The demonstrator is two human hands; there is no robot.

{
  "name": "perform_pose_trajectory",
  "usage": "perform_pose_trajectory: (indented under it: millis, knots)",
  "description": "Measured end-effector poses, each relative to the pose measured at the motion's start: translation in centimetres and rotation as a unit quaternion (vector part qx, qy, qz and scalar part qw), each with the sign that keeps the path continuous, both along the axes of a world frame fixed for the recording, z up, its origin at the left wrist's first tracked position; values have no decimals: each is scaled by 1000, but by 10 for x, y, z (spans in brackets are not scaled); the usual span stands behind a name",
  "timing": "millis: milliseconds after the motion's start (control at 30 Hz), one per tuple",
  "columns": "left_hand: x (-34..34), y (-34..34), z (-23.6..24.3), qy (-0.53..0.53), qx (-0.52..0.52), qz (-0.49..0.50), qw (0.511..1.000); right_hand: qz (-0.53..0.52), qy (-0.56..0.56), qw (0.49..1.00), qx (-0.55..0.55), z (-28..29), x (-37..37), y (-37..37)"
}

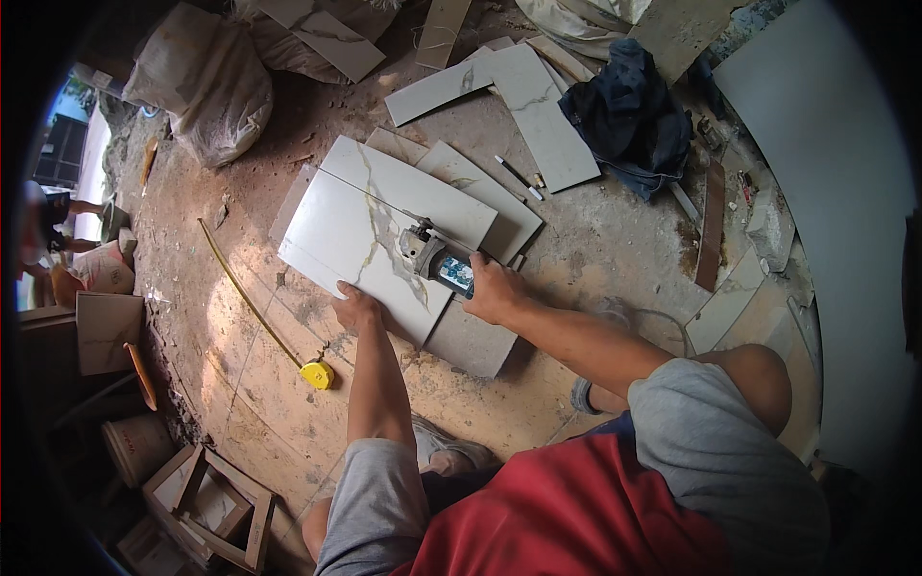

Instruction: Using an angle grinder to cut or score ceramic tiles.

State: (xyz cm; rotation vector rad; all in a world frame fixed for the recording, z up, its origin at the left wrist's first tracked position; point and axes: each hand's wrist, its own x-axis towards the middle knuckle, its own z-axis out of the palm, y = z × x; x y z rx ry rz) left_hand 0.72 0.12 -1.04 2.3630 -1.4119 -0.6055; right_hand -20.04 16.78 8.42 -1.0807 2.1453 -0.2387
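White marbled tile (355, 230) lying on other tiles on the dirt floor (240, 346); my left hand (357, 307) presses flat on its near edge, my right hand (495, 291) clamps the grinder (437, 257) resting on it.

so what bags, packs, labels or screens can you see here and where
Sack: top left on the dirt floor, bulging, pale grey-white, crumpled.
Bag: far left edge by a seated person, small, pale with a pinkish tint.
Grinder label: blue patch on the grinder body, under the right hand, on the marbled tile.
No signs or screens in view.
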Motion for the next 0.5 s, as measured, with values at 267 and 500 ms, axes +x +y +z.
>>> perform_pose_trajectory:
  millis: [267,500]
  knots:
    - [-3,2,8,5,-1,-4,1000,8,3,1000,4,1,-2,4]
    - [-5,3,11,0,-1,-3,1000,6,7,1000,-5,1,-2,8]
